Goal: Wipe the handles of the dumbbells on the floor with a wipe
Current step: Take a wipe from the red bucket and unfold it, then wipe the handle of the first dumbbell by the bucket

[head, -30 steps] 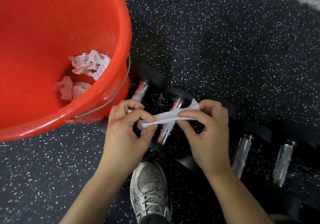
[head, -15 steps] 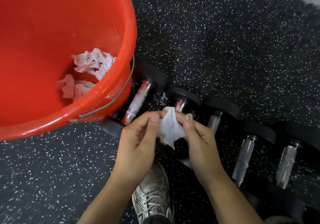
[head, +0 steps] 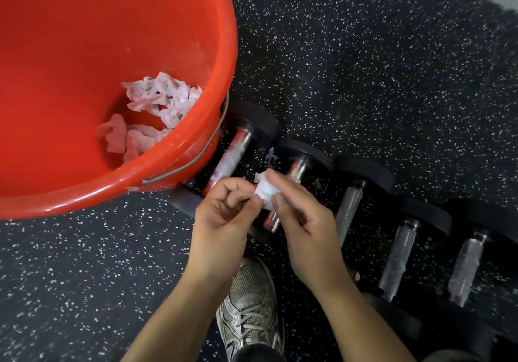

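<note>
While both hands meet at frame centre, the wipe [head: 265,193] sits bunched into a small white wad between them, above the second dumbbell from the left and not touching any handle. Right hand [head: 304,223] has thumb and forefinger pinched together on the wad; left hand [head: 224,218] is curled, its fingertips [head: 256,199] closed against the wad's left edge, so both grips are clamped on the wipe. Wadding it this way likely gives a firm pad to press round a bar, or readies it for discard; cannot tell which. Dumbbells lie side by side in a row running from centre toward the lower right of the frame, handles parallel, black heads nearly touching, probably so each bar can be reached in turn without shifting position. First handle [head: 232,155] lies just beside the bucket wall; second handle [head: 297,167] is partly hidden by the hands; third [head: 347,210], fourth [head: 399,258] and fifth [head: 466,270] stand clear to the right. Small white shreds lie on the floor between the first two. Red bucket [head: 224,53] fills the upper left, tipped toward the viewer, with crumpled pinkish wipes [head: 161,98] at its bottom: kept close as a bin for spent ones, by my reading. Grey shoe [head: 249,305] shows at bottom centre, planted just short of the row on speckled black floor [head: 378,67]. How many handles are done cannot be told.
</note>
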A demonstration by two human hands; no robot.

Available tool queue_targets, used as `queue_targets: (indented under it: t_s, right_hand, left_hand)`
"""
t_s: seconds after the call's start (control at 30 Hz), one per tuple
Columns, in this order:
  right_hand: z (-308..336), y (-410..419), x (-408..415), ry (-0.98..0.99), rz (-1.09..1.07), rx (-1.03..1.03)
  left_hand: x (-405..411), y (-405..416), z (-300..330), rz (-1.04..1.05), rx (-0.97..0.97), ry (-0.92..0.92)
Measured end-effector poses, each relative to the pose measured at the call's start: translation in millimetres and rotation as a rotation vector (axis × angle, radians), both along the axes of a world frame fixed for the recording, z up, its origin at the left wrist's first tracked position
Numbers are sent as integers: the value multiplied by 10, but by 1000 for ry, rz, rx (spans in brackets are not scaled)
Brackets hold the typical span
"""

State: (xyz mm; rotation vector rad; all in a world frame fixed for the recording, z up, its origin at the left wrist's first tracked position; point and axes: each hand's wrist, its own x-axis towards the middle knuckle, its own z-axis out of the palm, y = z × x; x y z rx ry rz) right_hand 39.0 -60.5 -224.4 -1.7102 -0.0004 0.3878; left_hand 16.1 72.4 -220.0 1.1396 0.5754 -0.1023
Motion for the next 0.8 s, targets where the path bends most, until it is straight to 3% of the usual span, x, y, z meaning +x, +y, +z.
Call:
queue_targets:
  t_s: [0.07,0.23,0.4,0.53,0.7,0.8]
  right_hand:
    - [-15,38,-13,20,-42,20]
    - [-96,93,13,64,-91,-61]
    - [-298,208,347,-190,-23,-340]
    - [-491,427,615,-333,85,-371]
    - [-738,505,649,-365,251,-649]
    - [-756,462,608,-408,402,-708]
  left_hand:
    - [-22,28,-56,-19,113,-5]
    - [-85,153,-175,-146,616,-18]
    - [-150,388,-286,-144,1088,-110]
    - [-202,512,-402,-98,1169,-118]
    - [-252,602,-580,-132,1124,-157]
    - [-254,617,-612,-135,1088,-155]
